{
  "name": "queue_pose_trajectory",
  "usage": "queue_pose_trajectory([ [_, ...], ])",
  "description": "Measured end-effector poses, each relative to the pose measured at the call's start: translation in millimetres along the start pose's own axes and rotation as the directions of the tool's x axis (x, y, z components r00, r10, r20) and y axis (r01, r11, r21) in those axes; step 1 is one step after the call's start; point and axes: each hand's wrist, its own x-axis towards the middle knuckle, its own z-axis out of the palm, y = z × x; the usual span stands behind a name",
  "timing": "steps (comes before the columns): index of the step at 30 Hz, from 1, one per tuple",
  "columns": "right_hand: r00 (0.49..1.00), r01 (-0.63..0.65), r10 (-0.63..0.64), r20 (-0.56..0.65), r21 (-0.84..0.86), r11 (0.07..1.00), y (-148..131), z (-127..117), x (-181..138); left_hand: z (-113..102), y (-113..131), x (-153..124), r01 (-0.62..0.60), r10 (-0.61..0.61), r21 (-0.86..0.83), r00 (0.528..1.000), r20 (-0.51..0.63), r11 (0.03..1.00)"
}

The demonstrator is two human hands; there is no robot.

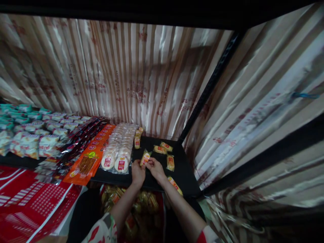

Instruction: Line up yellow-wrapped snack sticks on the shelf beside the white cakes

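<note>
Both my hands meet at the front of a black shelf (182, 175). My left hand (138, 173) and my right hand (155, 168) are closed together on one small yellow snack packet (145, 157), which stands tilted between them. Several more yellow packets (162, 148) lie loose on the shelf to the right and behind. A row of clear packs of round rice crackers (118, 148) lies just left of my left hand.
Orange snack bags (87, 162), dark red packets (81, 138) and green and white packs (30, 135) fill the shelf to the left. A red basket (32, 206) sits at lower left. A box of yellow packets (141, 206) stands below the shelf. Striped curtain surrounds the shelf.
</note>
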Motion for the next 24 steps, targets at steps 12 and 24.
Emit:
queue_pose_trajectory([
  [12, 0.991, 0.113, -0.118, -0.057, -0.085, 0.99, -12, 20, 48, 1, 13, 0, -0.134, 0.136, 0.06, 0.99, -0.033, 0.989],
  [24, 0.989, 0.135, -0.145, -0.031, -0.224, 0.965, -23, 42, 80, 9, 1, 35, -0.104, 0.104, -0.046, 0.994, -0.015, 0.993],
])
